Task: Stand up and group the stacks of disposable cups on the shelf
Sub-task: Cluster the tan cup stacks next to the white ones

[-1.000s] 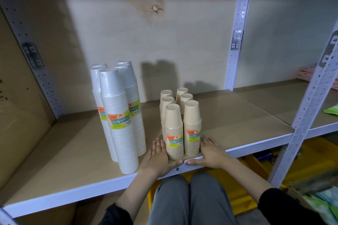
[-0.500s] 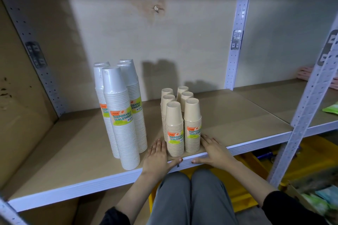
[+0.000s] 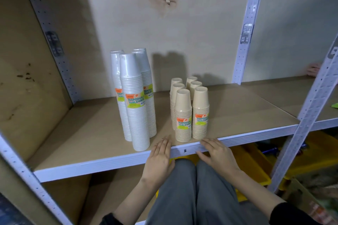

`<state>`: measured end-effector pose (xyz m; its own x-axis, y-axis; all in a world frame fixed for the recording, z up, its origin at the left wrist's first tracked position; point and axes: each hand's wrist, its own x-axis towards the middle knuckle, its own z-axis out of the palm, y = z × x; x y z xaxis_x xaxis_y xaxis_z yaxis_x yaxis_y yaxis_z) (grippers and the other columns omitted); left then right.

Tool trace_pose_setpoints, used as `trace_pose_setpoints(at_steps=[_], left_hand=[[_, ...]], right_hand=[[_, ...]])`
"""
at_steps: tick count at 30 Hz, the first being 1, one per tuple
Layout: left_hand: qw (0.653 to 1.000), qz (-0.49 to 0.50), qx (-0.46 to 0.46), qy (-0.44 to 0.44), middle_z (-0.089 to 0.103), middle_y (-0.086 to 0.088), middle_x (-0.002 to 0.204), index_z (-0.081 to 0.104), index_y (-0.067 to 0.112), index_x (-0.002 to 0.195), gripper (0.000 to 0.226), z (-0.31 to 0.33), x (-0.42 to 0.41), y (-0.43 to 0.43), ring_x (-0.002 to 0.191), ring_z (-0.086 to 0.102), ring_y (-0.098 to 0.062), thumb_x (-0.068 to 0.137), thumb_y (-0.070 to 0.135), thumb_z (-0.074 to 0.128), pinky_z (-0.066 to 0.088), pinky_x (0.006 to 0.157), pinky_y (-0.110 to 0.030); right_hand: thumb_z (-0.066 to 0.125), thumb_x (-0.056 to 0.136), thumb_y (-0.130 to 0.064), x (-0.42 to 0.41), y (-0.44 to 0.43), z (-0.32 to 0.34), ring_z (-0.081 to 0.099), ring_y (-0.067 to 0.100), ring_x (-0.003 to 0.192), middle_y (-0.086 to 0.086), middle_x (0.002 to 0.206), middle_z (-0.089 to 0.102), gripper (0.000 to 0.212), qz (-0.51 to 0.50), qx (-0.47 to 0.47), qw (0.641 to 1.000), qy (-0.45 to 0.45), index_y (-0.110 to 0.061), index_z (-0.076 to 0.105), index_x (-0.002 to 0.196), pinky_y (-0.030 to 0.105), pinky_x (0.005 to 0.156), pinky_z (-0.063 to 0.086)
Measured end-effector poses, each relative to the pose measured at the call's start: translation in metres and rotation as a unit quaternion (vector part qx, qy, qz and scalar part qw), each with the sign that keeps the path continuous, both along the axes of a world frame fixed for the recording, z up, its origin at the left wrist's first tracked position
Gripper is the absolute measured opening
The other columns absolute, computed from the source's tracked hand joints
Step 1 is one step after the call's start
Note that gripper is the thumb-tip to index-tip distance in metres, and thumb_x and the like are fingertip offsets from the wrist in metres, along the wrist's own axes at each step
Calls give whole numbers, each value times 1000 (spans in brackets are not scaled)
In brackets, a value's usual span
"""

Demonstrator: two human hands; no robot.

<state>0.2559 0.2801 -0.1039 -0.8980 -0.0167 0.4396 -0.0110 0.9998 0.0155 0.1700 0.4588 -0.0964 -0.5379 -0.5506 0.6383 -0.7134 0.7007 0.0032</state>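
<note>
Several tall stacks of white disposable cups (image 3: 135, 100) stand upright in a tight cluster on the wooden shelf (image 3: 247, 107). To their right, several shorter stacks of tan cups (image 3: 190, 111) stand upright in two rows near the front edge. My left hand (image 3: 160, 159) lies flat over the shelf's white front rail, fingers straight, just left of the tan stacks and apart from them. My right hand (image 3: 216, 153) rests on the rail just right of them, fingers spread, holding nothing.
White perforated uprights (image 3: 243, 42) (image 3: 311, 120) frame the bay. A brown side panel (image 3: 23, 64) closes the left. Yellow bins (image 3: 314, 157) sit below at right. My grey-trousered knees (image 3: 197, 192) are under the shelf edge. A pink item (image 3: 313, 68) lies on the neighbouring shelf.
Both hands have slid back from beside the tan stacks to the shelf's front rail. The tan stacks stand a little further in from the edge. The camera has shifted.
</note>
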Motion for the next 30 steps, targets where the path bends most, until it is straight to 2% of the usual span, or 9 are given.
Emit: trace_pose_setpoints(at_steps=[2,15,17,20,24,25,27,28,30], left_hand=[[999,-8,-21,22,76,-5,96,77,4,89,59,2,7,-1,89,74,-15,37,30,90,60,73,-27],[999,9,-41,14,77,2,90,78,10,84,53,8,53,-31,80,74,-9,37,32,90,59,68,-21],[999,17,-36,20,77,4,88,78,11,83,51,8,61,-44,76,74,-8,38,32,90,58,67,-20],[999,29,-24,30,76,6,84,77,12,84,46,9,68,-62,73,73,-8,44,31,90,57,65,-17],[996,77,-10,42,75,3,79,76,11,80,38,14,72,-82,69,73,-13,50,31,89,57,60,-17],[994,96,-11,44,76,-1,82,76,9,83,39,14,71,-87,73,73,-15,55,33,88,57,64,-18],[991,133,14,-3,68,-12,116,65,3,114,52,17,67,-95,107,66,-20,79,41,68,50,93,-23],[987,151,21,-49,53,-11,137,49,4,132,61,17,63,-101,127,51,-19,90,47,49,36,108,-24],[978,168,39,-117,27,-4,155,25,8,146,76,18,54,-112,143,25,-14,91,60,15,14,118,-26]], right_hand=[[95,36,-25,7,-7,-2,74,17,63,6,71,77,40,12,-1,1000,0,-7,76,67,29,57,59],[91,47,-20,45,-75,0,74,16,70,3,79,76,36,111,-42,989,-85,-6,75,76,21,57,56],[85,62,-23,45,-87,2,72,20,90,9,99,74,41,107,-50,985,-126,-2,72,95,23,71,56],[56,88,-39,41,-103,4,41,15,134,5,145,43,60,104,-23,968,-227,-5,42,137,25,106,34],[47,90,-50,37,-120,9,21,17,144,5,157,17,78,84,17,950,-301,-8,16,148,27,113,23],[46,89,-53,36,-122,10,19,18,145,6,158,13,82,75,29,948,-309,-8,12,149,28,114,23],[47,86,-57,34,-126,11,17,20,145,9,159,10,90,62,50,943,-324,-7,7,149,30,115,21],[48,85,-58,33,-128,12,17,21,146,10,159,8,93,58,59,939,-334,-7,5,150,31,116,21],[49,83,-60,30,-132,15,17,23,145,10,159,7,97,56,75,933,-348,-6,3,150,33,116,22]])
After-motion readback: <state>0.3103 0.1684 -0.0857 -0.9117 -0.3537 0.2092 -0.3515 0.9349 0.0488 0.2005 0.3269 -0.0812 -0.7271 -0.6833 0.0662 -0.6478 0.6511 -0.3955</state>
